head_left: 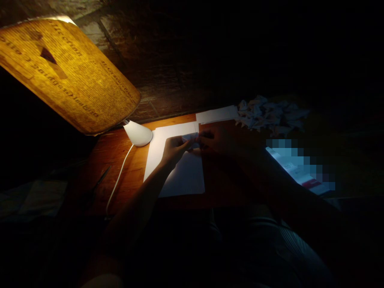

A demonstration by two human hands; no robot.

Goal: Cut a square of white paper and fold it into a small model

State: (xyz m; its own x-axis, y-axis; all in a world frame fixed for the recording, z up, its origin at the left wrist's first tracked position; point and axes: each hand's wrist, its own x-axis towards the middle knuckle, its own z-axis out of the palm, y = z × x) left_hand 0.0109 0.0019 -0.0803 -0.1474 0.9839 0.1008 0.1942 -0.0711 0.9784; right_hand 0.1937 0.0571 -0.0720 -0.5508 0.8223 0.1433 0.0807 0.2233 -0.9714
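Observation:
Between both hands, over the lit part of the table, is a small folded piece of paper (189,137). My left hand (175,150) grips its left side with the fingers closed. At the paper's right end, my right hand (211,138) pinches it, mostly in shadow. Fingers cover part of the paper, so its exact shape cannot be made out. Beneath the hands lies a stack of white paper sheets (183,180). Farther back, a narrower stack of white paper strips (216,115) rests near the wall.
A lamp with a printed shade (69,76) and white base (139,134) stands at left, its cord (120,170) trailing forward. Scissors (102,178) lie left of it. A pile of folded paper pieces (270,116) is at back right, near a lit screen (297,172). A brick wall (162,80) stands behind.

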